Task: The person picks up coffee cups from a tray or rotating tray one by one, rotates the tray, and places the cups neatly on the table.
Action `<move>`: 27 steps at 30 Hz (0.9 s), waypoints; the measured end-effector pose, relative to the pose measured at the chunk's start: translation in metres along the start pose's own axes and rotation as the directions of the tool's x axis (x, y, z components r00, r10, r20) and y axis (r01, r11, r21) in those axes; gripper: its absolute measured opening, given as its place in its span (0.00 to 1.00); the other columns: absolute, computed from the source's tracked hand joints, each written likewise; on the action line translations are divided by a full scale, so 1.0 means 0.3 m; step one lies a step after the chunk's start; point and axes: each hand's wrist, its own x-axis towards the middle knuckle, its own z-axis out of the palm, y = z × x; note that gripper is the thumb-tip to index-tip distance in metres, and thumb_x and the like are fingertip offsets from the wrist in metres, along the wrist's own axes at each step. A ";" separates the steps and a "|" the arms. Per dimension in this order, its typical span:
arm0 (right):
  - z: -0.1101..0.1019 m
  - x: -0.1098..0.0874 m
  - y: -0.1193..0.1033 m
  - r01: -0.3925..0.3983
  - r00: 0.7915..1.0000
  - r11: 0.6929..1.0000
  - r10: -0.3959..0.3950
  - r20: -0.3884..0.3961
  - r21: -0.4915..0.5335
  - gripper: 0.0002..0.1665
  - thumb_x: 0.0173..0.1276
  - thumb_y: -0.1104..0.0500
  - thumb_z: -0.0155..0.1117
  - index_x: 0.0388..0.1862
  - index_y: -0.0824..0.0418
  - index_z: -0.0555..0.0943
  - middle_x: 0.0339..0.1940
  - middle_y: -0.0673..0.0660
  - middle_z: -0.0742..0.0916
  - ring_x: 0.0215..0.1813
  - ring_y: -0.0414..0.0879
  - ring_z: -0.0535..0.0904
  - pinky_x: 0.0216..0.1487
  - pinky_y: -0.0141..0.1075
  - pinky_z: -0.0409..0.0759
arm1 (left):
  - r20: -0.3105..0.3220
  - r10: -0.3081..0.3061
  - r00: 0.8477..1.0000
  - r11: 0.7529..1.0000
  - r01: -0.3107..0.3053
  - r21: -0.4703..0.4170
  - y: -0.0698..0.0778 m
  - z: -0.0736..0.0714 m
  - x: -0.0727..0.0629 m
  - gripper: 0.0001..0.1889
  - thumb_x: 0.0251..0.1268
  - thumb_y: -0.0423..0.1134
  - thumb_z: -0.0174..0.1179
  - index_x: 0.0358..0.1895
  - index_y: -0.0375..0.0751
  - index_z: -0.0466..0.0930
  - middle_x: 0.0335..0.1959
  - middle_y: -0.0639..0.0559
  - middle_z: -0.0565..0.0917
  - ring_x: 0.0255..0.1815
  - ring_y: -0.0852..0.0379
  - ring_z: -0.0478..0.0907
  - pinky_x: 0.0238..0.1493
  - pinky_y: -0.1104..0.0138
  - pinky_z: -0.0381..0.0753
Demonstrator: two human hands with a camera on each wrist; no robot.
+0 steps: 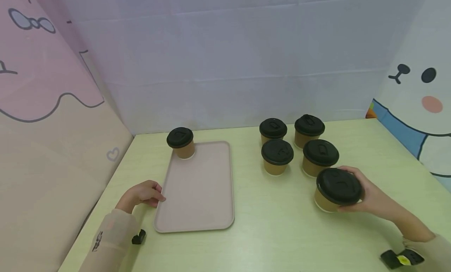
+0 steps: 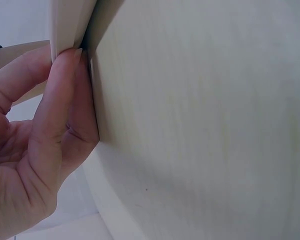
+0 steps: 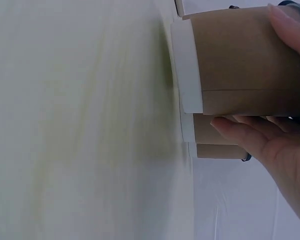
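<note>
In the head view my right hand (image 1: 368, 197) grips a brown paper cup (image 1: 325, 199) with a black lid, fingers and thumb round its side. The right wrist view shows this cup's white base (image 3: 187, 67) very near the tabletop; whether it touches is hard to tell. On the left, my left hand (image 1: 144, 193) pinches the left edge of a pale pinkish tray (image 1: 197, 197) lying on the table. Its fingertips (image 2: 67, 62) meet the tray rim (image 2: 70, 25) in the left wrist view. Another lidded cup (image 1: 184, 150) stands upright at the tray's far left corner.
Several more lidded cups stand behind the held one, among them a front left cup (image 1: 275, 168) and a front right cup (image 1: 311, 168). The light yellow-green table (image 1: 267, 233) ends at a pale cloth backdrop (image 1: 229, 60). Printed cloth (image 1: 53, 154) flanks the left side.
</note>
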 end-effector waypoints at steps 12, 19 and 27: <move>-0.004 -0.014 0.006 -0.009 1.000 1.000 0.009 -0.003 0.007 0.63 0.28 0.83 0.71 0.67 0.70 0.52 0.62 0.37 0.68 0.62 0.24 0.62 0.53 0.13 0.60 | 0.052 0.042 0.998 0.999 -0.040 -0.027 -0.017 -0.012 0.013 0.12 0.50 0.31 0.64 0.29 0.36 0.67 0.23 0.53 0.71 0.20 0.64 0.73 0.26 0.73 0.77; 0.000 -0.013 0.006 -0.008 1.000 1.000 0.008 -0.003 -0.007 0.62 0.28 0.83 0.72 0.66 0.73 0.52 0.62 0.36 0.68 0.62 0.24 0.62 0.53 0.13 0.60 | 0.019 0.013 1.000 1.000 -0.013 -0.021 -0.014 -0.004 0.008 0.13 0.49 0.30 0.63 0.30 0.36 0.66 0.23 0.52 0.71 0.19 0.64 0.73 0.26 0.72 0.78; -0.001 -0.011 0.005 -0.033 0.999 0.999 0.032 -0.014 -0.029 0.62 0.28 0.81 0.73 0.65 0.73 0.52 0.61 0.36 0.68 0.61 0.23 0.62 0.52 0.13 0.60 | -0.002 -0.004 1.000 1.000 0.004 -0.002 -0.004 0.002 0.004 0.10 0.52 0.28 0.61 0.29 0.37 0.66 0.23 0.53 0.70 0.19 0.64 0.72 0.25 0.73 0.77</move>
